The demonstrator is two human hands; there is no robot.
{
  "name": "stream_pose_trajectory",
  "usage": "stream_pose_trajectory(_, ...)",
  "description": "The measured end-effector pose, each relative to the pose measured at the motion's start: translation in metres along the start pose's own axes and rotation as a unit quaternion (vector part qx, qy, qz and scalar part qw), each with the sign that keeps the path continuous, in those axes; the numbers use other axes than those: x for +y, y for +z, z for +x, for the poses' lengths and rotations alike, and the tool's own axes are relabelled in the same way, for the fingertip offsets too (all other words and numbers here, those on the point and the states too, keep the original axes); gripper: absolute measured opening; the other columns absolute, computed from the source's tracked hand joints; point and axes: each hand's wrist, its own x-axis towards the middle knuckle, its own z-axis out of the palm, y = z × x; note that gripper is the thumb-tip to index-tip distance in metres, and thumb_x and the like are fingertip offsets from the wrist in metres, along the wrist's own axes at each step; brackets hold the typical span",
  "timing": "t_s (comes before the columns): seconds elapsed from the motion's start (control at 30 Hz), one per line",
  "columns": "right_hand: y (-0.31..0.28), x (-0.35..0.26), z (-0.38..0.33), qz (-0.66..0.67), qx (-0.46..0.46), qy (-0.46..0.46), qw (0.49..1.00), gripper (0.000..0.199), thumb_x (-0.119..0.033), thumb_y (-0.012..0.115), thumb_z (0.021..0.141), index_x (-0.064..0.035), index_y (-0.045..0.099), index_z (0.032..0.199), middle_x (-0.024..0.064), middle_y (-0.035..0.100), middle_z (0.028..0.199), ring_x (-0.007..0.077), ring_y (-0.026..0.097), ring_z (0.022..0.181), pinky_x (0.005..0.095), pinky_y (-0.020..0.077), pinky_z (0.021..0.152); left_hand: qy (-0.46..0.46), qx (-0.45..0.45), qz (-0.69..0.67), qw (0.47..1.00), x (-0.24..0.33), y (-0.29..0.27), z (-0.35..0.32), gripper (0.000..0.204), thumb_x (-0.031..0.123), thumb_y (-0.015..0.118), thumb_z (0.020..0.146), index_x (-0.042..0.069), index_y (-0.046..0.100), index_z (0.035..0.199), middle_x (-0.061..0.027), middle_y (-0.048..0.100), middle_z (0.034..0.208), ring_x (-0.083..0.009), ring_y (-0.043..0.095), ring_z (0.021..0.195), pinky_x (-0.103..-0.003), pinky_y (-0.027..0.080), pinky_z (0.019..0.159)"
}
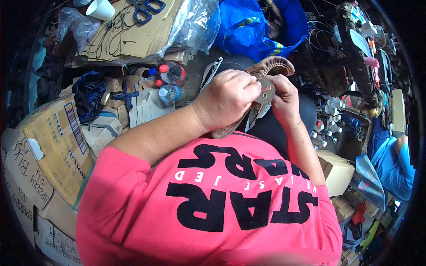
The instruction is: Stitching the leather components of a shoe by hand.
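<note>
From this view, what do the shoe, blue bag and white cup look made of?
Shoe: likely leather, brown, slight sheen; smooth surface, thick edge stitching, though synthetic is possible.
Blue bag: probably plastic, shiny; creases with bright highlights.
White cup: plastic, foam or paper, smooth; plain pale wall settles nothing.

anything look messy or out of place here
Yes, slightly: the dark cord lies in a loose tangle over the cardboard near the scissors, not neatly coiled. No spill is visible.

Brown shoe (267, 66), black-lettered pink shirt (230, 177), blue bag (239, 35)
</note>
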Motion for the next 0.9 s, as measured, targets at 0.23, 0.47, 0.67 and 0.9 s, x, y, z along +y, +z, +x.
stream_pose_trajectory(0.23,-0.003,-0.004,0.0,0.008,-0.003,0.029,1.0,0.025,0.007,0.065,0.07,-0.0047,0.068,0.092,0.0045,0.06,0.08,0.0169,0.058,0.078,0.027,0.0467,0.07,-0.082,0.048,-0.068,0.993,-0.009,0.003,-0.005,0.03,-0.004,0.065,0.062,0.002,0.064,0.092,-0.0114,0.064,0.086,-0.0276,0.064,0.081,-0.034,0.053,0.071)
stream_pose_trajectory(0.47,0.007,0.015,0.002,0.094,0.015,0.036,0.995,0.014,0.004,0.069,0.071,-0.0031,0.067,0.083,0.0033,0.059,0.078,0.0145,0.055,0.074,0.0261,0.0446,0.07,-0.163,0.068,-0.163,0.971,-0.013,0.007,-0.009,0.026,-0.003,0.067,0.063,0.003,0.064,0.088,-0.0111,0.064,0.084,-0.0266,0.064,0.076,-0.034,0.052,0.067)
stream_pose_trajectory(0.67,0.013,0.014,0.005,0.051,0.046,0.038,0.997,0.018,0.005,0.068,0.069,-0.0035,0.068,0.085,0.0045,0.059,0.075,0.0155,0.056,0.074,0.0264,0.0451,0.067,-0.115,0.045,-0.108,0.986,-0.015,0.014,-0.008,0.027,-0.003,0.064,0.063,0.004,0.064,0.088,-0.011,0.064,0.083,-0.0272,0.064,0.075,-0.035,0.052,0.068)
stream_pose_trajectory(0.9,0.001,-0.01,0.01,-0.037,0.017,-0.007,0.999,0.022,0.004,0.068,0.07,-0.0052,0.07,0.09,0.004,0.058,0.081,0.0157,0.057,0.079,0.0266,0.0456,0.069,-0.09,0.043,-0.088,0.991,-0.013,0.011,-0.01,0.03,-0.004,0.063,0.06,0.002,0.062,0.09,-0.0118,0.061,0.087,-0.0284,0.063,0.083,-0.036,0.052,0.074)
